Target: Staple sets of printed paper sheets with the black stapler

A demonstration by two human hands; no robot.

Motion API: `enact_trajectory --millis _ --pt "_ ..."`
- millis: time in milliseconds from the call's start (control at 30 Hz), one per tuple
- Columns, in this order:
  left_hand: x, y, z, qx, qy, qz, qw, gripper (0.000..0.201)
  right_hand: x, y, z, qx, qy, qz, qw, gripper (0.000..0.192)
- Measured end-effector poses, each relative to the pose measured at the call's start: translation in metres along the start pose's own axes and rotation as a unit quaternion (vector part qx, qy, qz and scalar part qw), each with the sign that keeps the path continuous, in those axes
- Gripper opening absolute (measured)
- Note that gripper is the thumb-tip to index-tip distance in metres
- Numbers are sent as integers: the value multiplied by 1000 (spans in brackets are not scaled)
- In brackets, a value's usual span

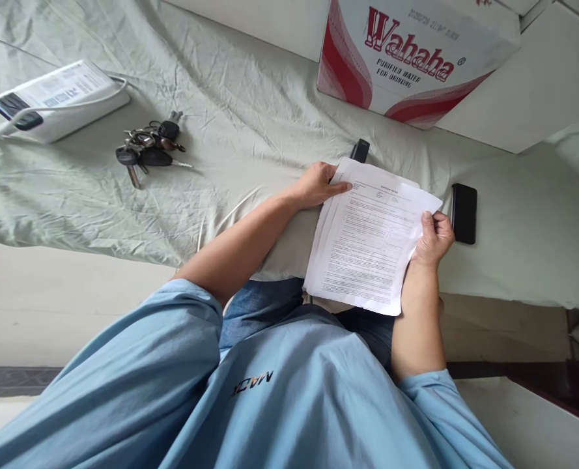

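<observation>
White printed sheets, a loose stack of papers (367, 241), are sitting right in the middle of the action, fanned slightly at the top and hanging over the edge of the bed above the person's lap; the left hand (316, 185) is pinching the upper left corner, thumb lying flat across the top sheet and fingers curled underneath; the right hand (433, 238) is clamping the right edge, thumb on the front of the page, fingers wrapped behind; both hands are closed on the stack and nothing else. Just beyond the top edge of the sheets a small black object (360, 150) is poking out on the pale green bedsheet (250, 117), too hidden to identify; just beside the right hand a black phone (464, 213) is lying flat, near the knuckles but apart from them; a thin white cable (221, 218) is curving across the cloth beside the left forearm. Farther out to the left, a bunch of keys (147, 146) with black fobs is resting on the wrinkled sheet; well beyond that a white power bank (59, 98) with its own cord is lying near the far corner. Up at the head of the bed a red and white Wahaha water carton (411, 58) is standing.
</observation>
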State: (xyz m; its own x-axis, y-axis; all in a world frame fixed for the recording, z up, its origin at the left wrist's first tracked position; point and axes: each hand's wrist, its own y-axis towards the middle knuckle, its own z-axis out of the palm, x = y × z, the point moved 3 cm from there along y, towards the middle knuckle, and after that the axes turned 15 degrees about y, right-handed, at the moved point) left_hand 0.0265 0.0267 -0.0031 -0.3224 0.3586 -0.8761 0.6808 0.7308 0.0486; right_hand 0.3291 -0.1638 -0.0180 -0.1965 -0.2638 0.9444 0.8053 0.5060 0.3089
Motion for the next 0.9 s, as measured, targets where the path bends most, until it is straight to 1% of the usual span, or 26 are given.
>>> enact_trajectory --millis 67,133,167,200,233,267,333,367,400,433,467,500,533,567,600,667,700,733,800,900 --pt "-1 -1 -1 -2 2 -8 1000 37 5 1 2 -7 25 13 1000 48" --pt "-3 -1 -2 -11 -2 -16 1000 34 17 -1 -1 -4 66 66 996 49" --pt "-3 -1 -2 -17 -6 -18 1000 33 27 -4 -6 4 87 104 991 49" --pt "-3 0 -1 -22 -12 -18 1000 33 39 -9 -15 16 110 139 984 49" --pt "-3 1 -1 -27 -19 -17 999 33 53 -15 -28 24 128 153 980 49" --pt "-2 2 0 -30 -25 -15 999 33 69 -24 -44 45 136 164 976 48" --pt "-1 6 3 -32 -43 -12 998 33 98 -46 -79 107 125 190 968 50" --pt "0 8 4 -34 -45 -11 998 32 108 -61 -96 155 108 222 956 50" --pt "1 10 5 -36 -43 -12 998 30 115 -79 -109 213 80 274 934 49" --pt "1 12 6 -39 -39 -13 998 28 117 -101 -119 277 47 344 896 49" --pt "2 13 7 -41 -35 -15 998 27 116 -126 -126 326 17 413 850 50" --pt "2 13 7 -42 -34 -16 998 26 112 -150 -128 352 -4 477 805 52" --pt "2 13 7 -43 -37 -17 998 27 105 -174 -127 353 -12 529 772 55" --pt "2 12 8 -42 -46 -16 998 28 97 -195 -121 332 -5 559 760 59" --pt "2 11 7 -39 -59 -15 997 30 87 -213 -112 302 17 572 763 64" --pt "0 8 7 -32 -96 -14 995 35 69 -237 -90 205 81 546 808 69" --pt "0 6 6 -26 -114 -14 993 38 62 -245 -80 155 111 534 823 68" --pt "-1 4 5 -21 -131 -14 991 41 56 -250 -70 115 136 526 831 66" --pt "-3 2 4 -9 -157 -9 988 45 49 -254 -55 73 156 514 840 63" --pt "-7 0 4 9 -192 9 981 49 50 -251 -43 58 133 482 864 63"
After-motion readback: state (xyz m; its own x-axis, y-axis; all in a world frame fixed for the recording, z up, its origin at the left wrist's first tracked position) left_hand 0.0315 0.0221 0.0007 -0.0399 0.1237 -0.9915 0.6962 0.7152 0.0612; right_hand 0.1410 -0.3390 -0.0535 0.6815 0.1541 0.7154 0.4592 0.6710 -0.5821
